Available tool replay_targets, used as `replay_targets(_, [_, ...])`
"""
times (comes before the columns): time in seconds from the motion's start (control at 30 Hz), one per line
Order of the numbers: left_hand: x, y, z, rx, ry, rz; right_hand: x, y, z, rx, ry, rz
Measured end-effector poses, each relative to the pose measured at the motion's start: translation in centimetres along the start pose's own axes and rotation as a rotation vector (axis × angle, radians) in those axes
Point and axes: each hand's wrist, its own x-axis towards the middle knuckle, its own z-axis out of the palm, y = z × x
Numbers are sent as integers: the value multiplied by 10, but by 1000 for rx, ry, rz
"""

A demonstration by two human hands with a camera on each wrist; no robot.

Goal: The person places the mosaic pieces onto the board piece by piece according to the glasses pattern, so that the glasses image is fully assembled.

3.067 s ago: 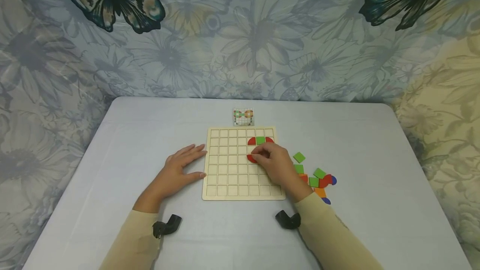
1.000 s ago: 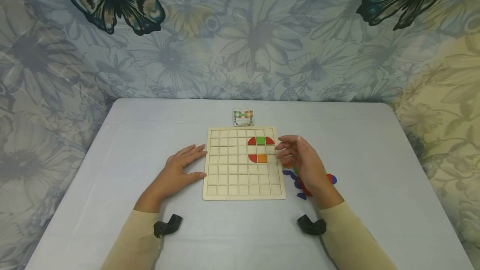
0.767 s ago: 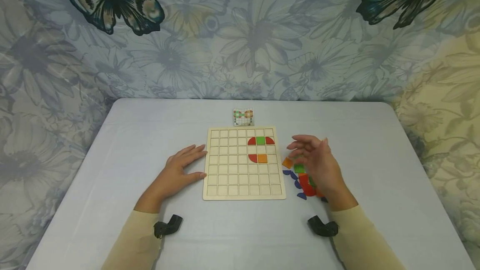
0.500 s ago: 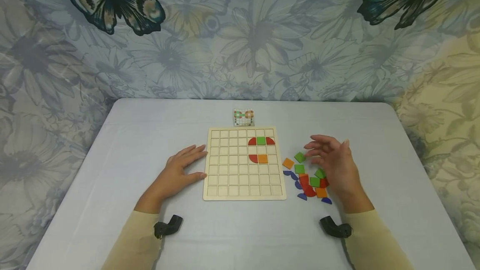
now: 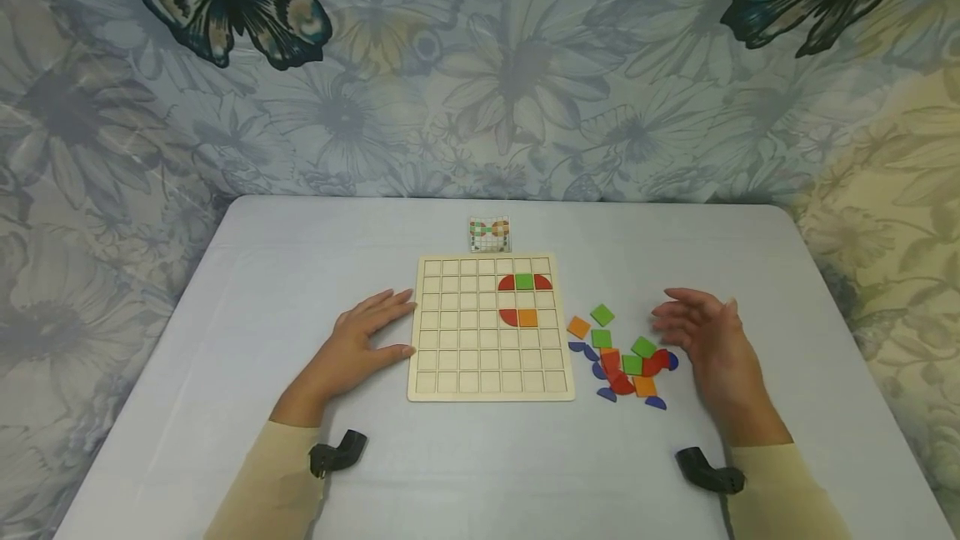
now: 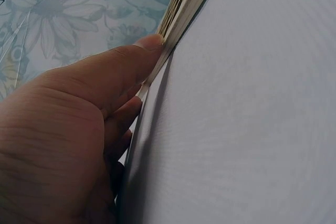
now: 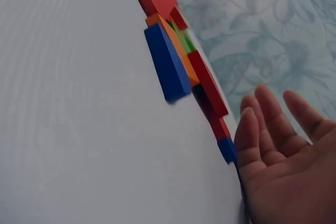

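My left hand [image 5: 352, 352] rests at the left edge of a pale wooden grid board [image 5: 458, 357], its thumb and fingertips touching that edge with fingers fairly straight. On the board lie red quarter-round tiles [image 5: 507, 282], a green square tile [image 5: 523, 282] and an orange square tile [image 5: 528, 318] in its upper right cells. My right hand [image 5: 712, 348] holds nothing; its fingers are relaxed, palm turned inward, just right of a pile of loose tiles. That pile has green squares [image 5: 602, 315], orange squares [image 5: 645, 387], red pieces [image 5: 621, 382] and blue half-rounds [image 7: 167, 64].
A small pattern card [image 5: 490, 234] lies behind the board's far edge. The white-covered table [image 5: 337, 248] ends at a flowered cloth wall [image 5: 517, 73]. Black wrist cameras [image 5: 710, 472] sit on both sleeves.
My right hand has moved from the board, where it was placing a red tile, rightward past the loose tiles. An orange square now sits beside the lower red tile. The left hand stays still.
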Motion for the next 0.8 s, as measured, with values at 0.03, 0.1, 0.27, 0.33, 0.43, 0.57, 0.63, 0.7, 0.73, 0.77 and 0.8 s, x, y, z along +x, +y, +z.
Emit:
replay_targets(0.03, [0, 0, 0, -1, 0, 0, -1, 0, -2, -7, 5, 0])
replay_targets(0.1, [0, 1, 0, -1, 2, 3, -3, 1, -5, -11, -5, -7])
replay_targets(0.27, [0, 2, 1, 0, 10, 10, -9, 3, -11, -78, -25, -22])
replay_targets(0.33, [0, 2, 1, 5, 13, 11, -11, 3, -14, -140, -31, -29])
replay_targets(0.43, [-1, 2, 1, 18, 15, 12, -15, 2, -17, -279, -16, -8])
replay_targets(0.57, [-1, 2, 1, 24, 11, 5, -18, 2, -18, -521, -6, 65])
replay_targets(0.63, [0, 2, 0, 22, 9, 5, -18, 2, -18, -641, -33, 82])
replay_targets(0.7, [0, 2, 0, 18, 7, 5, -18, 3, -19, -706, -79, 70])
replay_targets(0.73, [0, 2, 0, 19, 7, 5, -17, 3, -19, -729, -101, 58])
replay_targets(0.77, [0, 2, 0, 17, 7, 4, -17, 2, -20, -751, -120, 49])
replay_targets(0.8, [0, 2, 1, 16, 6, 1, -17, 2, -20, -761, -137, 43])
